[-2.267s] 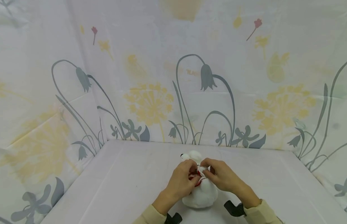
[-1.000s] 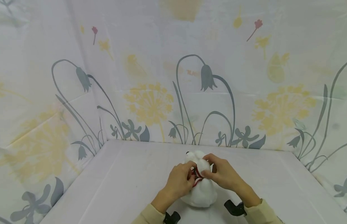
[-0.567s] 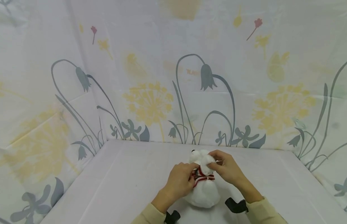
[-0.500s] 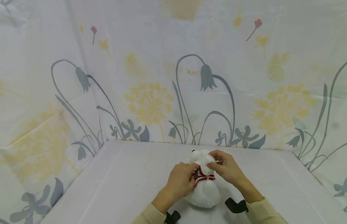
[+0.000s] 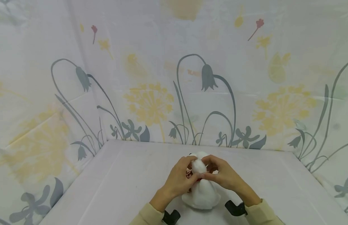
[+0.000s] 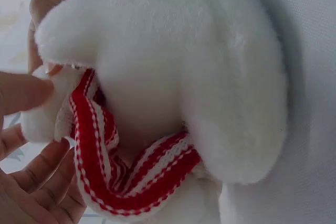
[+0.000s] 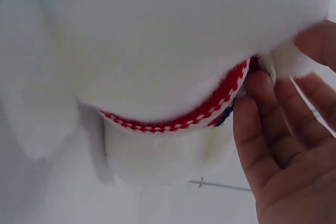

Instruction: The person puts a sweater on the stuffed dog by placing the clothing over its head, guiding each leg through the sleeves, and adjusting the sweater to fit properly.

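Observation:
A white plush toy point(image 5: 203, 197) stands on the table between both hands. Around its neck runs a red-and-white striped knitted band point(image 6: 86, 140), hanging as a loose loop in the left wrist view; a dark blue patch shows on it in the right wrist view. My left hand point(image 5: 178, 178) and right hand point(image 5: 223, 173) meet at a rounded white part of the toy, thumbs almost together on the near side. In the left wrist view, the left thumb presses that part from one side, fingers opposite. In the right wrist view, the right hand's point(image 7: 294, 140) fingertips reach the band's edge.
The white table point(image 5: 126, 181) ends at a back wall hung with a flower-printed cloth point(image 5: 151, 62). A black curved piece point(image 5: 171, 216) sits at the left wrist, and another black piece point(image 5: 236, 208) at the right wrist, both close beside the toy.
The left hand has risen to the rounded white part, and the right hand has shifted left to meet it. The toy has turned slightly left; less of the band shows in the head view.

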Motion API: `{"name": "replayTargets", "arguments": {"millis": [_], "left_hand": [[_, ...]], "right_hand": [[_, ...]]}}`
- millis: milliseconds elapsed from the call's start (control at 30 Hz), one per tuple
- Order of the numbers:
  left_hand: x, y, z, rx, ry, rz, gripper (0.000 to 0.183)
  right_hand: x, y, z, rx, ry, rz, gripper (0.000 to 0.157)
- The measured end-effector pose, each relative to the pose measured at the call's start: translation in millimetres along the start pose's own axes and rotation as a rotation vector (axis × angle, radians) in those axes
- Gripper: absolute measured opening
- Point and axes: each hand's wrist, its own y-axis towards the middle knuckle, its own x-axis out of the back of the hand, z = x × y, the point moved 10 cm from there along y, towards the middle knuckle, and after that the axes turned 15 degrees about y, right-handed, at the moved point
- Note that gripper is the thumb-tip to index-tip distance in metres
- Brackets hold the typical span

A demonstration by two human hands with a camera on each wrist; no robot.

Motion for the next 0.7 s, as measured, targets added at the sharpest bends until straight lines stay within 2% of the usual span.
{"name": "replayTargets", "arguments": {"millis": [167,233,433,567,700], "left_hand": [[0.5,1.0,1.7,0.022,0.000,-0.004,0.041],[-0.2,1.1,2.3,0.024,0.003,-0.001,0.038],[-1.3,1.2,4.3,0.038,-0.002,0.023,0.036],[-2.8,0.8,6.0,0.054,-0.024,0.046,0.038],[-7.2,-0.3,8.8,0.078,-0.061,0.094,0.040]], "right_hand": [[-3.0,-0.8,-0.2,0.040,0.074,0.062,0.032],[-3.2,-1.2,-0.8,0.050,0.069,0.069,0.031],[1.1,-2.7,-3.5,0.055,-0.136,0.020,0.030],[3.0,-3.1,-12.9,-0.067,-0.212,0.018,0.029],[3.4,-6.5,-32.7,-0.257,-0.232,0.042,0.037]]}}
